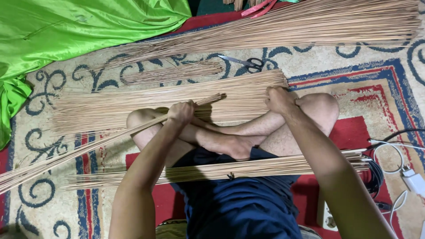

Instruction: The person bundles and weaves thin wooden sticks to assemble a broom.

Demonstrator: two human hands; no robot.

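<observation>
I sit cross-legged on a patterned carpet [363, 88]. My left hand [180, 111] is shut on a thin bundle of long tan sticks [79, 150] that slants down to the lower left. My right hand [280, 99] presses on the right end of a wide flat layer of sticks [146, 104] lying in front of my knees. Another bundle of sticks [265, 167] lies across my lap.
A large pile of sticks [310, 24] stretches across the top. A small pile of short sticks [172, 73] and black-handled scissors [248, 63] lie between. Green cloth [66, 31] covers the upper left. White cables and a charger [407, 175] lie at the right.
</observation>
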